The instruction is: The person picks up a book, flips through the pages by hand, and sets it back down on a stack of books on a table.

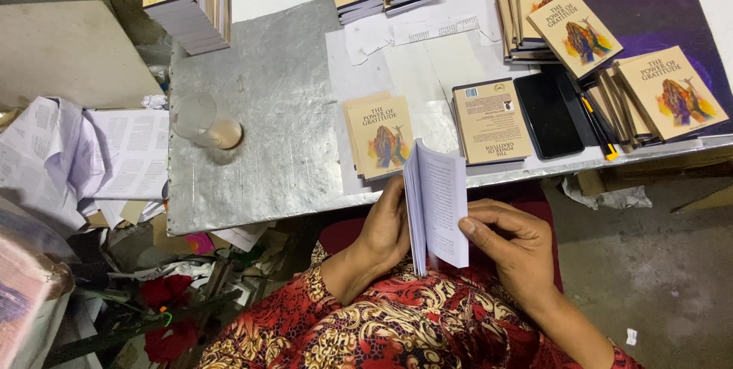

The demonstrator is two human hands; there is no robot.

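Both hands are on an open book (437,205) held over the lap, at 6 o'clock from the table (267,86). Left hand (385,228) grips its back, right hand (513,243) pinches the pages. Book stacks (379,136) sit at 12 o'clock.

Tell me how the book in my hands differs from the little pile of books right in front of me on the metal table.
The book in hand is open, pages fanned, while the pile on the table lies closed. The held book stands on edge between the left hand and right hand; the pile lies flat, front cover up. The held book shows printed text pages; the pile shows a tan cover with a colourful picture. Both look the same small paperback size.
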